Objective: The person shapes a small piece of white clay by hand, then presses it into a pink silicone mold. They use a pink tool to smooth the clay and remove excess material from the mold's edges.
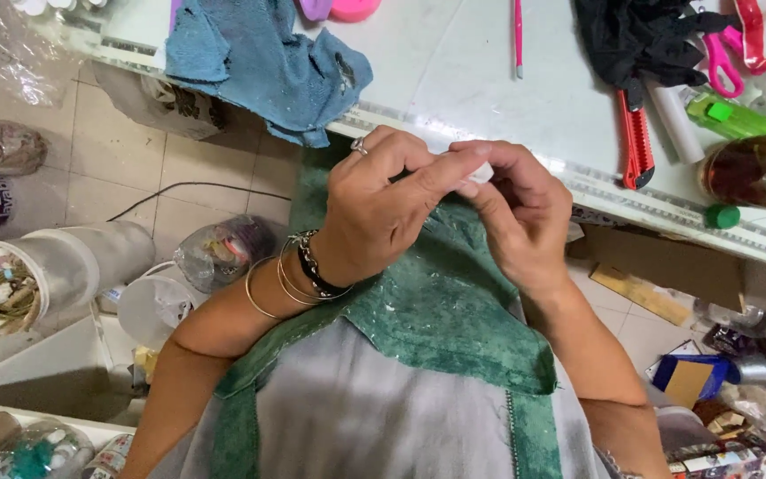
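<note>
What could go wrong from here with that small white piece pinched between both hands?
1. The small white piece is held only at the fingertips of the left hand and right hand, above the lap; if the grip slips, it may drop into the cluttered floor.
2. The red utility knife lies near the edge of the white table, close to the right hand; an elbow could knock it off.

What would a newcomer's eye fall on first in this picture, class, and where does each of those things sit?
First, the two hands meeting at the centre: the left hand, with ring and bangles, and the right hand pinch a small white object between the fingertips. Beneath them a green apron covers the lap. Behind, a blue towel hangs over the white table edge, and a red utility knife lies at right.
</note>
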